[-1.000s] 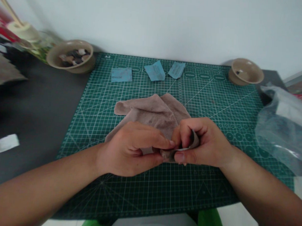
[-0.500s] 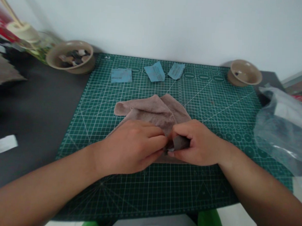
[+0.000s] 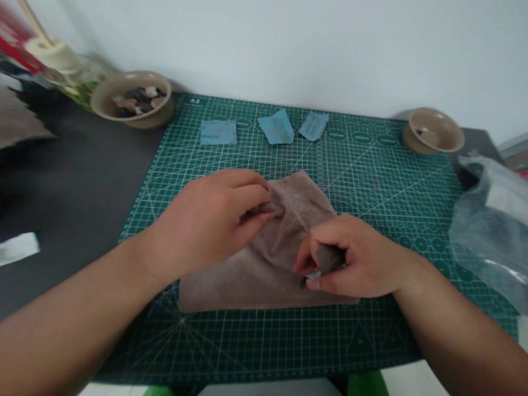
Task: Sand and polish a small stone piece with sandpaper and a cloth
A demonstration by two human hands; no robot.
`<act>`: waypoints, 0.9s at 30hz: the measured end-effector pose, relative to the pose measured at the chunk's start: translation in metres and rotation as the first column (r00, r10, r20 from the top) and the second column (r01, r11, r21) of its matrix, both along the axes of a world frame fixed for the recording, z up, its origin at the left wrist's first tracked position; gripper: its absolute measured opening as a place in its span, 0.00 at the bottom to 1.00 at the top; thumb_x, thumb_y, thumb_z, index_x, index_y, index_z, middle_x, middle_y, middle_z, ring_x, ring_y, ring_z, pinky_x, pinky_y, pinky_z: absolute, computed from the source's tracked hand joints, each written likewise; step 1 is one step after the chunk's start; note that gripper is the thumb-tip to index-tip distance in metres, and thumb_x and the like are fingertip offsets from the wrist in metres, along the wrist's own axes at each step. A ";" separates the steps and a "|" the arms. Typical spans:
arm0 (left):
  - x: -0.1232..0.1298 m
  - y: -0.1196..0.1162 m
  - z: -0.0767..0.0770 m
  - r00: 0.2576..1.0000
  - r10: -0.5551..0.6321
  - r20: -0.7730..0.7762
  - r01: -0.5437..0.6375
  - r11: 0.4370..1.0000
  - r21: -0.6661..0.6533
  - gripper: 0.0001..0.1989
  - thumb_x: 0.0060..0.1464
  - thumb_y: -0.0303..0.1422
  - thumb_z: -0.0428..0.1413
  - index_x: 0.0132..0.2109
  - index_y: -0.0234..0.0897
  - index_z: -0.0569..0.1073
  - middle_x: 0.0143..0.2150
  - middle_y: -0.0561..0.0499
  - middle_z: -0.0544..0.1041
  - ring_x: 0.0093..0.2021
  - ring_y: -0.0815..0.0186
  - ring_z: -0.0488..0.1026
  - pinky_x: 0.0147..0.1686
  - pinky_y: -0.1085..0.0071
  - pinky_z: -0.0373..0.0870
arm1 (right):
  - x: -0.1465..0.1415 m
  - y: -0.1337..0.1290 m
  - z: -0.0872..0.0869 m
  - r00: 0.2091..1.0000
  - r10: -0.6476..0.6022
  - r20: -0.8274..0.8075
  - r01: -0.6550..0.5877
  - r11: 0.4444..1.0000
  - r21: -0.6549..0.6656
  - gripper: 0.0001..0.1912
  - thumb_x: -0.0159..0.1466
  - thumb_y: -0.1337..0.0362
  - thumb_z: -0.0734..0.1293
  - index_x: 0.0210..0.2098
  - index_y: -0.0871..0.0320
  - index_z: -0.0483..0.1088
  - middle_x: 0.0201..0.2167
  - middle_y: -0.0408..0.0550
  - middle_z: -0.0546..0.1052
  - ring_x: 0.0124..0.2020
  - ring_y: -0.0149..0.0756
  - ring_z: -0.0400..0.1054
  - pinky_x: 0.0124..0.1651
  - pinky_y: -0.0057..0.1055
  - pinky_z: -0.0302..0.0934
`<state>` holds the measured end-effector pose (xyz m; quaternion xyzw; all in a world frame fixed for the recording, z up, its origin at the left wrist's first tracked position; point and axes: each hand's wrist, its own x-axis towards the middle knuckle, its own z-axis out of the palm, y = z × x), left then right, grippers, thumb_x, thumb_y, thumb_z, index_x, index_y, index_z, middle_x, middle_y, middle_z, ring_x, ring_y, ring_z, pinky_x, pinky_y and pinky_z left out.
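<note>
A brownish-pink cloth (image 3: 260,279) lies creased on the green cutting mat (image 3: 284,345). My left hand (image 3: 215,213) pinches a fold of this cloth near its upper left part. Over the cloth's right side, my right hand (image 3: 353,254) is closed around a grey-brown piece (image 3: 330,258), whose material I cannot make out. A small, dark and shiny bit shows at the tips of my right thumb and fingers, too small to name.
Three blue paper pieces (image 3: 218,132) lie along the mat's back. A bowl of stones (image 3: 156,118) stands back left, another bowl (image 3: 432,144) back right. A clear plastic bag (image 3: 485,231) lies at the right, a white scrap (image 3: 12,251) at the left.
My left hand has moved up and left, away from my right hand, pulling a fold of the cloth. More of the cloth's front edge now shows. My right hand has shifted slightly down and right.
</note>
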<state>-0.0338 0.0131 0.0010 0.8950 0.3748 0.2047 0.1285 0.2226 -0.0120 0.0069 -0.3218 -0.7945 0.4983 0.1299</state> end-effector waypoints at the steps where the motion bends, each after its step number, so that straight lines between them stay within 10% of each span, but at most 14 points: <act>1: -0.003 0.005 -0.001 0.998 0.038 -0.051 -0.037 0.999 0.018 0.11 0.63 0.37 0.55 0.39 0.36 0.78 0.49 0.44 0.77 0.45 0.59 0.75 0.42 0.65 0.70 | 0.000 0.000 0.000 1.000 -0.002 -0.004 0.002 1.000 0.007 0.14 0.57 0.62 0.74 0.24 0.58 0.66 0.23 0.39 0.73 0.25 0.28 0.65 0.29 0.25 0.54; 7: -0.020 0.022 0.002 0.949 0.109 -0.297 -0.164 0.972 -0.168 0.15 0.60 0.43 0.55 0.34 0.39 0.79 0.34 0.51 0.79 0.31 0.64 0.74 0.30 0.71 0.64 | -0.003 0.000 -0.001 0.997 0.058 0.050 -0.059 0.998 0.030 0.10 0.57 0.63 0.73 0.27 0.59 0.69 0.25 0.40 0.75 0.25 0.28 0.65 0.29 0.26 0.55; 14: -0.027 0.027 0.015 0.974 0.122 -0.192 -0.189 0.902 -0.387 0.10 0.55 0.40 0.60 0.33 0.38 0.79 0.26 0.55 0.78 0.25 0.67 0.71 0.24 0.74 0.60 | -0.002 0.000 -0.004 0.993 0.084 0.081 -0.088 0.995 0.056 0.06 0.58 0.64 0.72 0.30 0.59 0.72 0.26 0.40 0.75 0.27 0.29 0.67 0.31 0.27 0.55; 27: -0.011 0.020 0.001 0.963 0.247 0.110 -0.264 0.948 0.175 0.05 0.61 0.35 0.58 0.39 0.41 0.79 0.42 0.53 0.81 0.43 0.60 0.78 0.48 0.59 0.75 | -0.005 -0.001 -0.001 0.987 0.130 0.096 -0.133 0.991 0.023 0.08 0.58 0.62 0.74 0.29 0.59 0.71 0.28 0.41 0.77 0.27 0.29 0.68 0.31 0.27 0.56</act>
